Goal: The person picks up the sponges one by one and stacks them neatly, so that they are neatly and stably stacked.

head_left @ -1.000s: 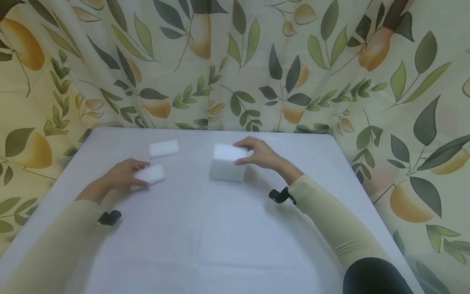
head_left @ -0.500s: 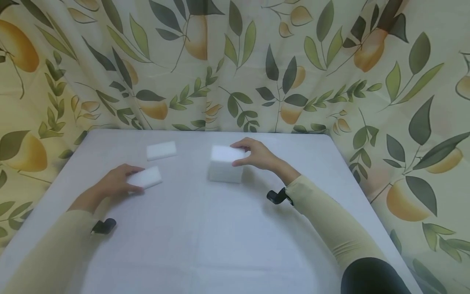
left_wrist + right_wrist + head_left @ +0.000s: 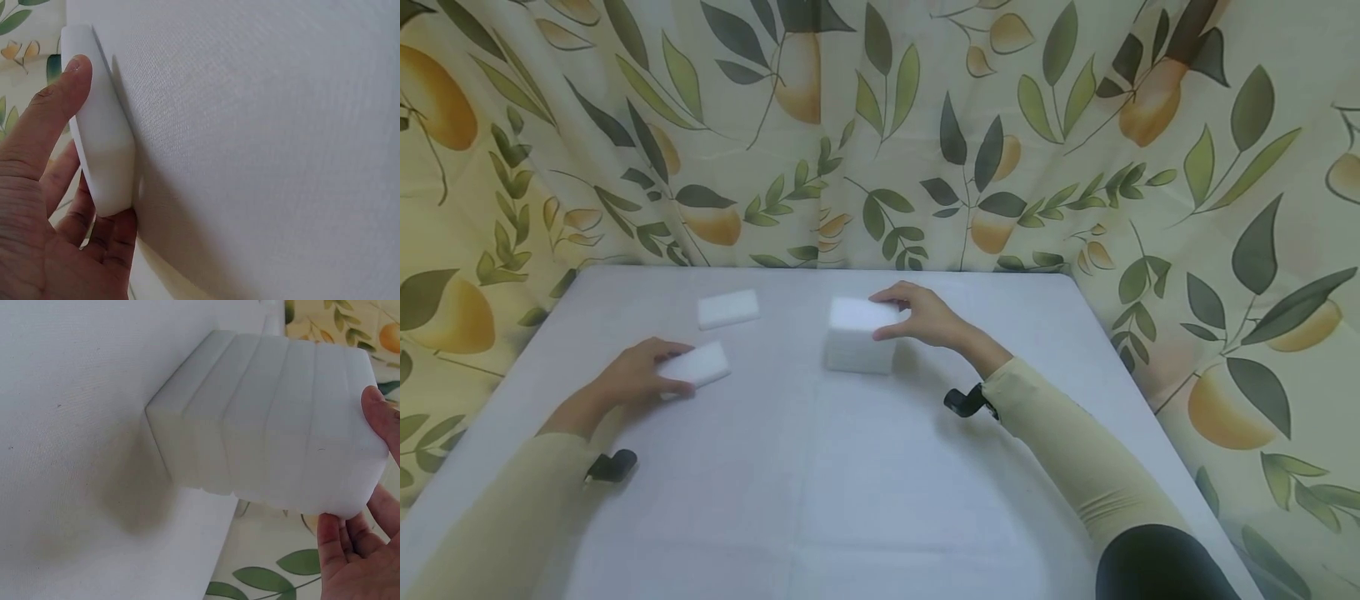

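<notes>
In the head view my left hand holds a flat white sponge block on the left of the table, with thumb and fingers at opposite edges. The left wrist view shows the thumb lying along one side of that block, which sits on the cloth. Right of the table's middle stands a stack of white sponge blocks, several layers high. My right hand grips its uppermost block between thumb and fingertips. Beyond the left hand lies another white sponge block, which no hand touches.
A white cloth covers the table. Behind its far edge hangs a curtain printed with fruit and leaves. A black wrist camera is worn on the left wrist, and another black wrist camera on the right.
My left hand has shifted slightly left along its sponge block, baring more of the top. The right hand keeps its place at the stack. The head view has drifted a little.
</notes>
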Available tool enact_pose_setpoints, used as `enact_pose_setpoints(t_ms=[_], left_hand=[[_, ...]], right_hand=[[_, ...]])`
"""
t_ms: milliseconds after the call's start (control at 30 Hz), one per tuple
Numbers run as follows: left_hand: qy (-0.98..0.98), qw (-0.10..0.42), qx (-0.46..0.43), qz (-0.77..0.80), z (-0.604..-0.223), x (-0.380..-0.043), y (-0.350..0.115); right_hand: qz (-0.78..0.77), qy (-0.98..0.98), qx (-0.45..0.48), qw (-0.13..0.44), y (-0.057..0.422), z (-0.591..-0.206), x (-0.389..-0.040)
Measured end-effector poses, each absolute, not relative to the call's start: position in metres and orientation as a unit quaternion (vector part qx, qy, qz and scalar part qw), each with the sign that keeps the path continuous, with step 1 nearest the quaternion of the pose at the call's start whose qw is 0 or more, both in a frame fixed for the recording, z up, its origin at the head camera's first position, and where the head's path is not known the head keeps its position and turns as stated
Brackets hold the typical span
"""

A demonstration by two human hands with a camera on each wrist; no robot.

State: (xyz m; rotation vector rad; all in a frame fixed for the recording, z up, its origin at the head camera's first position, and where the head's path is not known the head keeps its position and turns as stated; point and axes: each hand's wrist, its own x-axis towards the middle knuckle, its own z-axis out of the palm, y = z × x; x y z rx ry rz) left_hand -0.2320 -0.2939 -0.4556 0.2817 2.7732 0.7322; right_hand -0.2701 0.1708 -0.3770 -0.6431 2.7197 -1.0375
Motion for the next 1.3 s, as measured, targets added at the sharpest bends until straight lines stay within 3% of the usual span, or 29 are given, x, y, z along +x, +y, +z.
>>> enact_pose_setpoints(t_ms=[1300], left_hand=[[0.951, 0.124, 0.115, 0.26, -0.436, -0.24, -0.27]], right_hand=[[-0.357, 0.906, -0.211, 0.081, 0.17, -0.376, -0.268]])
